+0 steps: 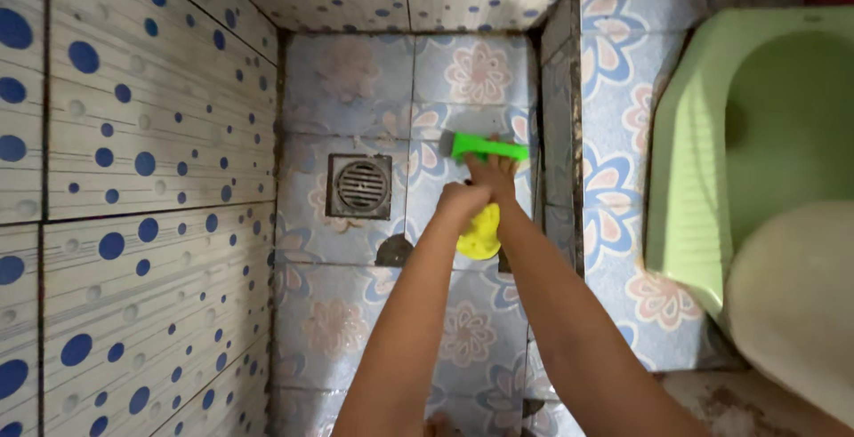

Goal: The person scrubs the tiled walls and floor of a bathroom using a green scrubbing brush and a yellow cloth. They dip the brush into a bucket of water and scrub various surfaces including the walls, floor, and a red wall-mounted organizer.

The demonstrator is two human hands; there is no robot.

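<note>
Green brush (485, 146) in right hand (494, 175) fingers.

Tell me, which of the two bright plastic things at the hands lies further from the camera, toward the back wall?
The green brush. It sticks out above the hands, toward the back wall, while the yellow piece hangs below them.

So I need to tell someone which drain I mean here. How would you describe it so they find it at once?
Start at the white wall with blue dots on the left, then drop to the flowered blue floor tiles beside it. The floor drain sits there, left of the hands: a dark square metal frame around a round slotted grate, the only metal fitting on the floor.
</note>
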